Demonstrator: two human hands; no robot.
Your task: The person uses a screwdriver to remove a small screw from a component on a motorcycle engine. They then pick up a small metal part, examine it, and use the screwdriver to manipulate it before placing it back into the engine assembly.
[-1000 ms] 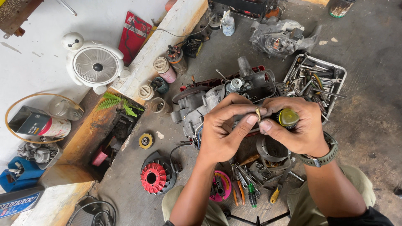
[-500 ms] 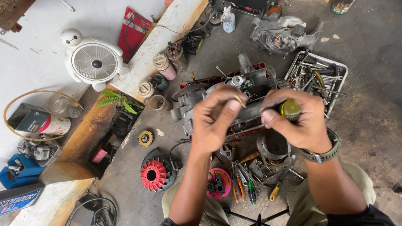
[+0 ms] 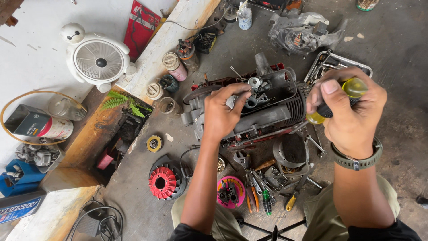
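Engine block [image 3: 263, 109], grey and finned, is seen lying on the concrete floor [image 3: 392, 40] at centre, just ahead of the knees. Left hand [image 3: 223, 114] is laid on its near-left side, fingers curled closed around a small pale part against the casing; what the part is cannot be told. Right hand [image 3: 350, 109] is raised to the right of the block, fist closed around a screwdriver [image 3: 339, 100] with a yellow-green translucent handle. A tray of tools [image 3: 332, 62] is noted behind that hand. A red finned flywheel [image 3: 162, 183], a pink dish [image 3: 232, 192] and loose pliers [image 3: 258, 187] are recorded nearer the legs. A white fan [image 3: 98, 60] stands far left.
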